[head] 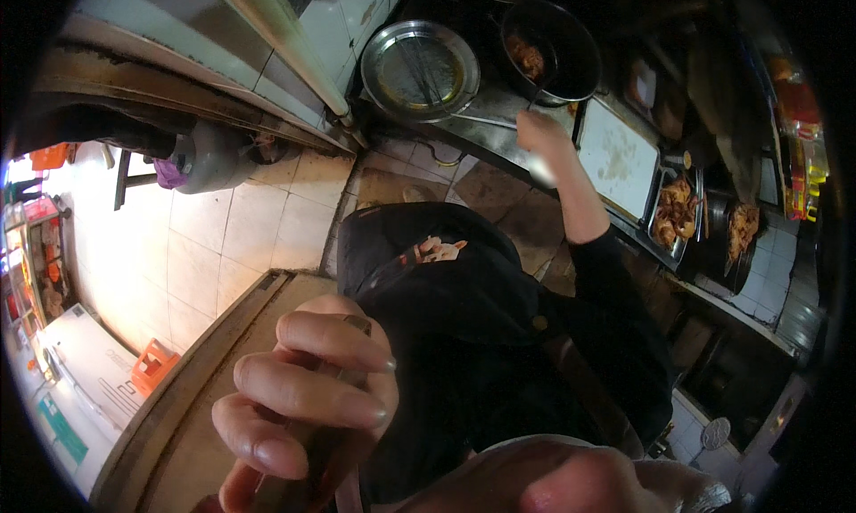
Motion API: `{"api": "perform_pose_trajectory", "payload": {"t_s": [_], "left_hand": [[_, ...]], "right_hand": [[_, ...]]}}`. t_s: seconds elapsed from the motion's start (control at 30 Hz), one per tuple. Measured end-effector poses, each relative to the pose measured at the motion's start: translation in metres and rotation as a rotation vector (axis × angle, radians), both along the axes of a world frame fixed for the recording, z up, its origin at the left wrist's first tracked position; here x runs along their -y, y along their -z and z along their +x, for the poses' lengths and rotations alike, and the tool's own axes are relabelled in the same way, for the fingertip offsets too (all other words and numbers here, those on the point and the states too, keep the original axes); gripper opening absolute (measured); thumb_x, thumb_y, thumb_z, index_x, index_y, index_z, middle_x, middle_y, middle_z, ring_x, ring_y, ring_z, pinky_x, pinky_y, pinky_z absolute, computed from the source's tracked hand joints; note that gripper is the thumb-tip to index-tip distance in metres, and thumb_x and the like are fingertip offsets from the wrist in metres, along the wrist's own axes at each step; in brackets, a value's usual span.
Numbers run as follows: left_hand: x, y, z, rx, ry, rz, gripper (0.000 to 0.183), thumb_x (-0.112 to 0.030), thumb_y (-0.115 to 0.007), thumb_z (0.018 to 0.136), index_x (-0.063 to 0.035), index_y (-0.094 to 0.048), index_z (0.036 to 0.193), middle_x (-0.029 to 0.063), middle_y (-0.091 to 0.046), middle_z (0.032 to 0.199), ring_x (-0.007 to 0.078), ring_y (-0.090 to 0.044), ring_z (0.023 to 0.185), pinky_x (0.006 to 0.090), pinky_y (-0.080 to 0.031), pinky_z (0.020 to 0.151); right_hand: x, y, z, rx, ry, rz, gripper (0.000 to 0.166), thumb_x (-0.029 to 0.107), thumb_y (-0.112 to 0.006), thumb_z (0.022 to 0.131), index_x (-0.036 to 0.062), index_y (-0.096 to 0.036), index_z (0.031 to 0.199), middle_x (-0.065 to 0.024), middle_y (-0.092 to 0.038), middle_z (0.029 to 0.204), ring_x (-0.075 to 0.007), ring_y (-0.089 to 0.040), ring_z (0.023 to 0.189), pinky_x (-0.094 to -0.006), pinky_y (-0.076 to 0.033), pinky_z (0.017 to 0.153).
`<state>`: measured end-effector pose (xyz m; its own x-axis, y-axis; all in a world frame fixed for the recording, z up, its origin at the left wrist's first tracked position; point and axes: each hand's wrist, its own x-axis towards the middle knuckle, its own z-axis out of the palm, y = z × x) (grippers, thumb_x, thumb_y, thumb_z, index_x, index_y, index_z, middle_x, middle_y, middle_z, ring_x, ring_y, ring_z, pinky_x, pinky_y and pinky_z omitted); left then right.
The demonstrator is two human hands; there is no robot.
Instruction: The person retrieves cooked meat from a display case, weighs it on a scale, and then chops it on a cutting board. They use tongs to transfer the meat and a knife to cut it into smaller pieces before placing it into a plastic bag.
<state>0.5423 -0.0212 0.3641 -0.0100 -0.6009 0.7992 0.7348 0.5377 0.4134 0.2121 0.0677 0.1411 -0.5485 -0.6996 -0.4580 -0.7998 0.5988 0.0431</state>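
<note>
At the top, my right hand [542,133] grips the thin handle of a utensil [535,98], probably a ladle. Its far end reaches into a deep dark pot [582,51], where a piece of browned meat [525,56] lies. My left hand [314,379] is raised close to the camera, fingers curled around a narrow utensil handle [358,323] with a metallic end; most of it is hidden by the fingers. Left of the pot stands a round metal basin [374,78] with some liquid inside. A thin rod [485,120] extends from the basin's side towards my right hand.
Right of the pot lies a stained white board [618,158]. Beyond it are a metal tray [652,228] of cooked poultry and a dark pan [719,265] with more meat. A brown-edged tabletop [194,439] is at my left. A gas cylinder [221,155] and an orange stool [155,366] stand farther left.
</note>
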Motion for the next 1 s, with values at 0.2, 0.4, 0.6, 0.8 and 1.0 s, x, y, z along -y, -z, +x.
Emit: {"api": "perform_pose_trajectory", "payload": {"t_s": [0.2, 0.4, 0.6, 0.8, 1.0], "left_hand": [[0.003, 0.005, 0.002, -0.021, -0.023, -0.02, 0.061, -0.028, -0.064, 0.08, -0.0147, -0.037, 0.132, 0.0107, -0.047, 0.12, 0.017, -0.045, 0.081, 0.0322, -0.034, 0.06], [-0.007, 0.005, -0.009, -0.025, -0.014, -0.028, 0.063, -0.029, -0.064, 0.079, -0.0134, -0.036, 0.133, 0.0123, -0.047, 0.12, 0.0173, -0.045, 0.08, 0.0321, -0.035, 0.059], [-0.022, 0.004, -0.016, -0.001, -0.06, -0.072, 0.065, -0.03, -0.064, 0.079, -0.0121, -0.035, 0.134, 0.0139, -0.047, 0.12, 0.0175, -0.046, 0.079, 0.032, -0.036, 0.059], [-0.033, 0.002, -0.017, 0.036, -0.143, -0.097, 0.067, -0.03, -0.064, 0.078, -0.0107, -0.034, 0.135, 0.0155, -0.047, 0.12, 0.0178, -0.046, 0.078, 0.032, -0.037, 0.058], [-0.039, -0.005, -0.012, 0.103, -0.167, -0.017, 0.058, -0.032, -0.064, 0.081, -0.0091, -0.041, 0.129, 0.0142, -0.05, 0.118, 0.0179, -0.046, 0.077, 0.0316, -0.038, 0.058]], "right_hand": [[-0.051, 0.029, 0.04, -0.002, 0.016, 0.063, 0.02, 0.006, -0.049, 0.082, -0.0049, -0.06, 0.096, -0.0267, -0.059, 0.102, -0.0372, -0.06, 0.094, -0.044, -0.051, 0.079], [-0.043, 0.028, -0.016, -0.006, 0.088, 0.041, 0.021, 0.013, -0.05, 0.083, -0.0055, -0.059, 0.088, -0.0235, -0.063, 0.086, -0.0334, -0.064, 0.077, -0.0414, -0.052, 0.067], [-0.028, -0.046, -0.101, 0.51, 0.353, -0.094, 0.031, 0.016, -0.06, 0.08, -0.002, -0.049, 0.058, -0.0116, -0.051, 0.048, -0.0179, -0.051, 0.04, -0.0335, -0.04, 0.038], [-0.08, -0.074, -0.167, 0.886, 0.714, -0.349, 0.016, 0.011, -0.063, 0.083, 0.0078, -0.049, 0.076, -0.0025, -0.05, 0.059, -0.005, -0.039, 0.04, -0.0219, -0.025, 0.032], [-0.141, -0.03, -0.17, 1.141, 0.977, -0.696, 0.011, 0.011, -0.062, 0.085, 0.0097, -0.052, 0.08, -0.0025, -0.051, 0.067, -0.0015, -0.034, 0.042, -0.0178, -0.022, 0.033]]}}
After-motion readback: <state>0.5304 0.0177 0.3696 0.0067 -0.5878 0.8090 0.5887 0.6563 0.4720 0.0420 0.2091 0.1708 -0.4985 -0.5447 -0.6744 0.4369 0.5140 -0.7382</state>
